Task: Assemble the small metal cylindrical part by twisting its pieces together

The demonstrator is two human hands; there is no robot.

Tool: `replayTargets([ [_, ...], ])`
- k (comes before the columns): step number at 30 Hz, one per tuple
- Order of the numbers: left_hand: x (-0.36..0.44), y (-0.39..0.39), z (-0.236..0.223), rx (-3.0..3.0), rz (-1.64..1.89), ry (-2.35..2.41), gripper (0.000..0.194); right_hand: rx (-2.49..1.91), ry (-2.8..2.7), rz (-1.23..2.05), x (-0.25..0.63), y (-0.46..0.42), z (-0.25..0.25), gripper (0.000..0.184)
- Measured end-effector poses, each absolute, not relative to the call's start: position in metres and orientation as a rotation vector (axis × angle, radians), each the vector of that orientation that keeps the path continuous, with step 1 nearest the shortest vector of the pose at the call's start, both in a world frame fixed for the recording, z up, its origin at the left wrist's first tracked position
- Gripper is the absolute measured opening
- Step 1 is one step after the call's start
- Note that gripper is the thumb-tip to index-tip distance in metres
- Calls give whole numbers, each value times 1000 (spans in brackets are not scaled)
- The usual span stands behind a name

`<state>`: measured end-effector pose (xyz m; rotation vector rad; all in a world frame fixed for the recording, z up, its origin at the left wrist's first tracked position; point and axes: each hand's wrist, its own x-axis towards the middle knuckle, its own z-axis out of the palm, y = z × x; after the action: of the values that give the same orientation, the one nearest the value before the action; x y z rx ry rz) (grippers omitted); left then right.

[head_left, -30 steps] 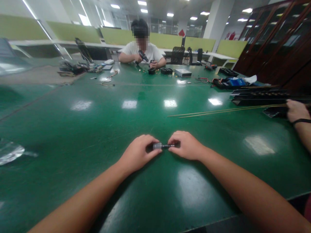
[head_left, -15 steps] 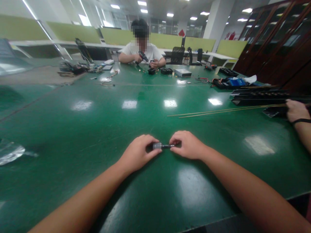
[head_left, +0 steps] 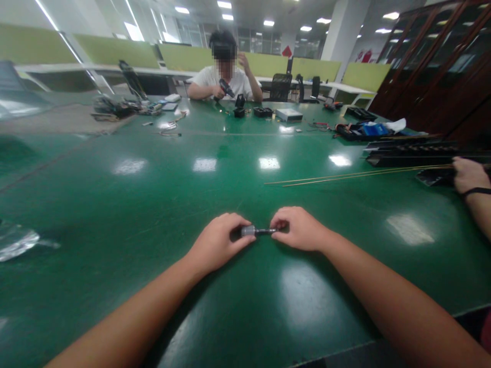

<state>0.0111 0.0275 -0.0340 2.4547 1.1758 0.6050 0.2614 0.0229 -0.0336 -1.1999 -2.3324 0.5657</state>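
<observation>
left hand (head_left: 218,244): pinched on silver cylinder end of small part (head_left: 253,231)
right hand (head_left: 297,228): pinched on its dark shaft end
markings: none legible
surface: green table (head_left: 153,204)

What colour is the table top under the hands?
Glossy dark green table top, head view.

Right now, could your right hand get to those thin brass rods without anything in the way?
Probably yes. The right hand is pinching the small metal part, and only bare green table lies between it and the brass rods.
</observation>
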Motion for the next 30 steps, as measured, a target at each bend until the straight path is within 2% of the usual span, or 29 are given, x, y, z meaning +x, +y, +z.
replayTargets([
  [30,9,28,-32,2442,614,1161,24,-1264,-2381,638,280,27,-23,9],
])
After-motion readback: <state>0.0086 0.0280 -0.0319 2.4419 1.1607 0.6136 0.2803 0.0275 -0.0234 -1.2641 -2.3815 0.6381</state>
